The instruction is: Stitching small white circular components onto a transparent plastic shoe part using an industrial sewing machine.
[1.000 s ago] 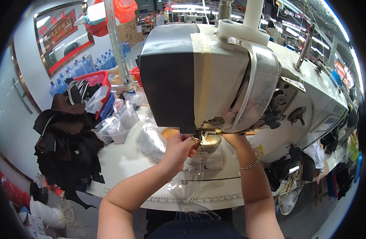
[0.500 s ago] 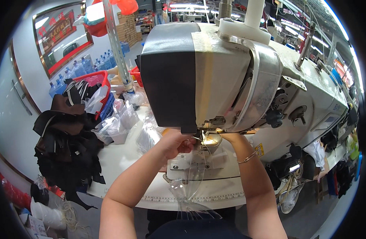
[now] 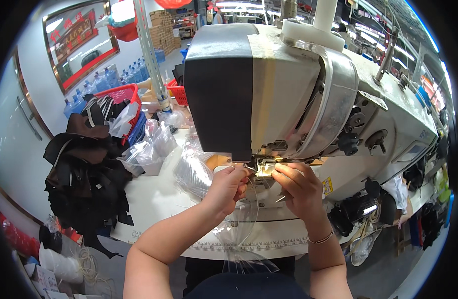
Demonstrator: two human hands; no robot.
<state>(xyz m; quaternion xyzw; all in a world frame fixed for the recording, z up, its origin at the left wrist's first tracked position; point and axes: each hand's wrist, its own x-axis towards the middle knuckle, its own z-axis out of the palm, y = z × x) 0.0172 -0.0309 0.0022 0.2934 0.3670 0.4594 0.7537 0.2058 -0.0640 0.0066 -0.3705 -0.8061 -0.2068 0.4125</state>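
Observation:
A big sewing machine (image 3: 284, 94) with a dark front cover fills the middle. Under its head, around the lit needle area (image 3: 265, 168), both my hands are close together. My left hand (image 3: 228, 190) is closed just left of the needle, thumb and finger pinched; what they hold is too small to make out. On the right side of the needle is my right hand (image 3: 301, 188), its fingertips at the lit presser foot. A thin metal tool (image 3: 281, 199) sticks out from under its curled fingers. Clear plastic film (image 3: 234, 249) hangs from the machine bed over the table edge towards my lap.
On the white table (image 3: 149, 199), clear plastic pieces (image 3: 191, 172) lie left of the machine. Black and brown scraps (image 3: 84, 184) spill over the left edge beside a red basket (image 3: 132, 94). A metal post (image 3: 152, 60) rises behind. A ruler strip (image 3: 269, 245) runs along the front edge.
My right hand has come forward from behind the needle area, and its fingers and the thin metal tool now show. My left hand has shifted slightly and stays pinched. The view has tilted a little.

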